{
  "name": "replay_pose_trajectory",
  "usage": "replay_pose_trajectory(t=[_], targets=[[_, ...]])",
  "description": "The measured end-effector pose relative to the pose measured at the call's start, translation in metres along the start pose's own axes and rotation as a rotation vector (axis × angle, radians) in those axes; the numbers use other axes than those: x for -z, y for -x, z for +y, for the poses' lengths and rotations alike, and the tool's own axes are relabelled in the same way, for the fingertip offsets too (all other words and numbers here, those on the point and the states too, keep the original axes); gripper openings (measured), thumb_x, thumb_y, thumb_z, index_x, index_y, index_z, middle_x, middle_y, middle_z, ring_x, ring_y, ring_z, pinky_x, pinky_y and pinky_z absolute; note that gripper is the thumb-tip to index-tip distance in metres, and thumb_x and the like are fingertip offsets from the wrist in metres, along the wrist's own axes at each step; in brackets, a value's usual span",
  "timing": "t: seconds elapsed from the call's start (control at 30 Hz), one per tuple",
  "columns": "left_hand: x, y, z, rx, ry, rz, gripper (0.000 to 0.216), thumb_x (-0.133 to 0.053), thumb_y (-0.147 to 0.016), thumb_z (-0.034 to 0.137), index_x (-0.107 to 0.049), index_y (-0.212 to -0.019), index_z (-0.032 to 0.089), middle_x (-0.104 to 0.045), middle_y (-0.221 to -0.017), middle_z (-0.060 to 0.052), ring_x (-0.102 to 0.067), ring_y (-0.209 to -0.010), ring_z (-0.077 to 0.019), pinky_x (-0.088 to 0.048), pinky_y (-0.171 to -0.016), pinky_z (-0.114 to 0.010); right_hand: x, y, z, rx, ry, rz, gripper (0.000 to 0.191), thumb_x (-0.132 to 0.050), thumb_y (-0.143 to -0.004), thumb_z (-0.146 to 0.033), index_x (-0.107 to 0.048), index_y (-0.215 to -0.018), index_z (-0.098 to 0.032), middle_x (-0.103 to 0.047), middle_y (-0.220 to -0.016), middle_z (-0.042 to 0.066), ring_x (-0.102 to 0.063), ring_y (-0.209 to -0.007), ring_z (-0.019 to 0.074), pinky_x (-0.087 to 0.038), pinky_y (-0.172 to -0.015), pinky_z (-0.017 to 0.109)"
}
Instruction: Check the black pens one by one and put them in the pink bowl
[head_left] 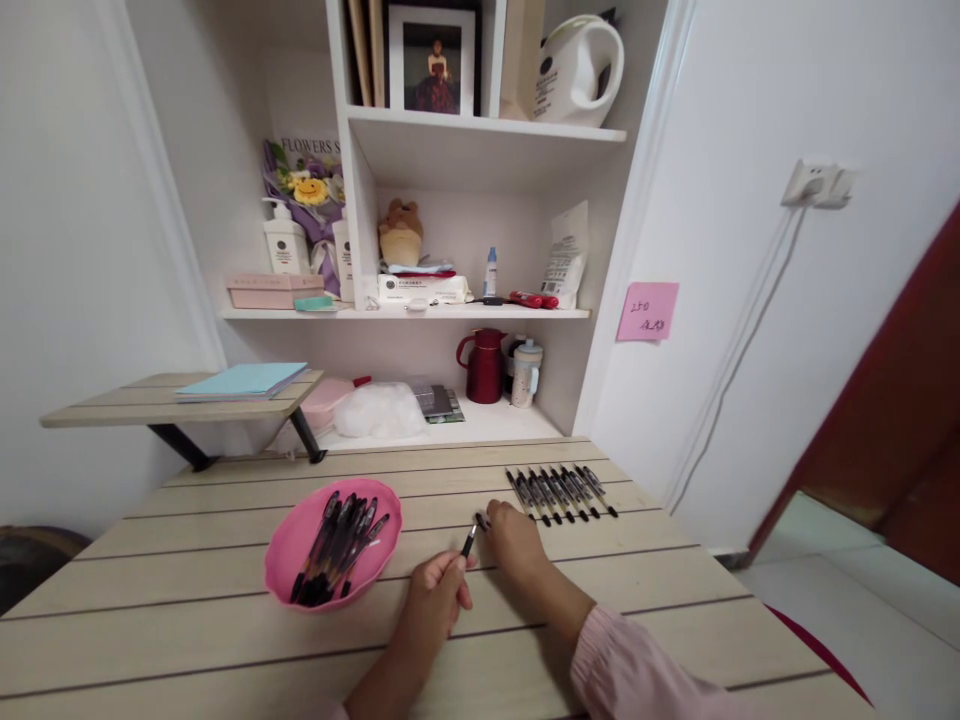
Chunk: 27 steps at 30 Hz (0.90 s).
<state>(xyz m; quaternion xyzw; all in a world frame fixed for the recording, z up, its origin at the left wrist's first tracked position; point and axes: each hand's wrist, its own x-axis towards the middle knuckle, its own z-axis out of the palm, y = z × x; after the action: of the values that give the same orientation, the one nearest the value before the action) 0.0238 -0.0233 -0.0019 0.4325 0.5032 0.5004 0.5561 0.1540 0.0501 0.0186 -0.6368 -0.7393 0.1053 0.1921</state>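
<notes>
My left hand is closed around a pen, whose narrow tip points up and away from me. Just beyond that tip, my right hand pinches a small dark pen cap, partly hidden by the fingers. The cap and the tip are very close; whether they touch I cannot tell. Left of my hands, a pink scalloped bowl holds several black and clear pens. Beyond my right hand, a row of similar pens lies side by side on the striped wooden table.
A small raised shelf with a light blue notebook stands at the table's back left. Behind the table, white shelving holds a red thermos jug, a speckled cup and a plastic bag. A pink note hangs on the wall.
</notes>
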Motion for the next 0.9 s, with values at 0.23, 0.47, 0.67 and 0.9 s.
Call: replay_pose_trajectory(t=[0.23, 0.47, 0.67, 0.9], targets=[[0.002, -0.002, -0.005, -0.002, -0.041, -0.022, 0.052, -0.055, -0.062, 0.054, -0.061, -0.089, 0.01, -0.049, -0.039, 0.006, -0.026, -0.022, -0.0034, -0.01, -0.03, -0.019, 0.012, 0.015, 0.005, -0.037, -0.556, 0.028, 0.017, -0.043, -0.079, -0.027, -0.054, -0.085, -0.015, -0.052, -0.057, -0.002, -0.049, -0.047, 0.0096, -0.033, -0.042, 0.019], [0.0, -0.007, -0.01, 0.021, -0.074, -0.019, 0.056, -0.055, -0.06, 0.055, -0.061, -0.091, 0.009, -0.048, -0.037, 0.007, -0.025, -0.022, -0.0033, -0.01, -0.03, -0.02, 0.019, 0.019, 0.003, -0.049, -1.449, 0.036, 0.033, -0.065, -0.063, -0.039, -0.053, -0.085, -0.018, -0.043, -0.053, -0.008, -0.034, -0.038, 0.0038, -0.018, -0.036, 0.017], [0.0, -0.005, -0.009, 0.003, -0.081, -0.037, 0.049, -0.053, -0.063, 0.051, -0.06, -0.089, 0.01, -0.048, -0.038, 0.007, -0.026, -0.022, -0.0038, -0.011, -0.03, -0.02, 0.019, 0.026, -0.006, -0.022, -1.424, -0.083, 0.03, -0.069, -0.059, -0.037, -0.054, -0.076, -0.016, -0.045, -0.052, -0.008, -0.031, -0.037, 0.002, -0.021, -0.037, 0.016], [-0.002, 0.004, 0.001, -0.004, -0.083, -0.033, 0.032, -0.05, -0.067, 0.04, -0.059, -0.08, 0.013, -0.05, -0.039, 0.006, -0.027, -0.024, -0.004, -0.012, -0.031, -0.019, 0.017, 0.031, -0.009, -0.017, -1.389, -0.144, 0.029, -0.069, -0.058, -0.035, -0.053, -0.072, -0.016, -0.044, -0.048, -0.009, -0.033, -0.034, 0.0019, -0.02, -0.035, 0.016]])
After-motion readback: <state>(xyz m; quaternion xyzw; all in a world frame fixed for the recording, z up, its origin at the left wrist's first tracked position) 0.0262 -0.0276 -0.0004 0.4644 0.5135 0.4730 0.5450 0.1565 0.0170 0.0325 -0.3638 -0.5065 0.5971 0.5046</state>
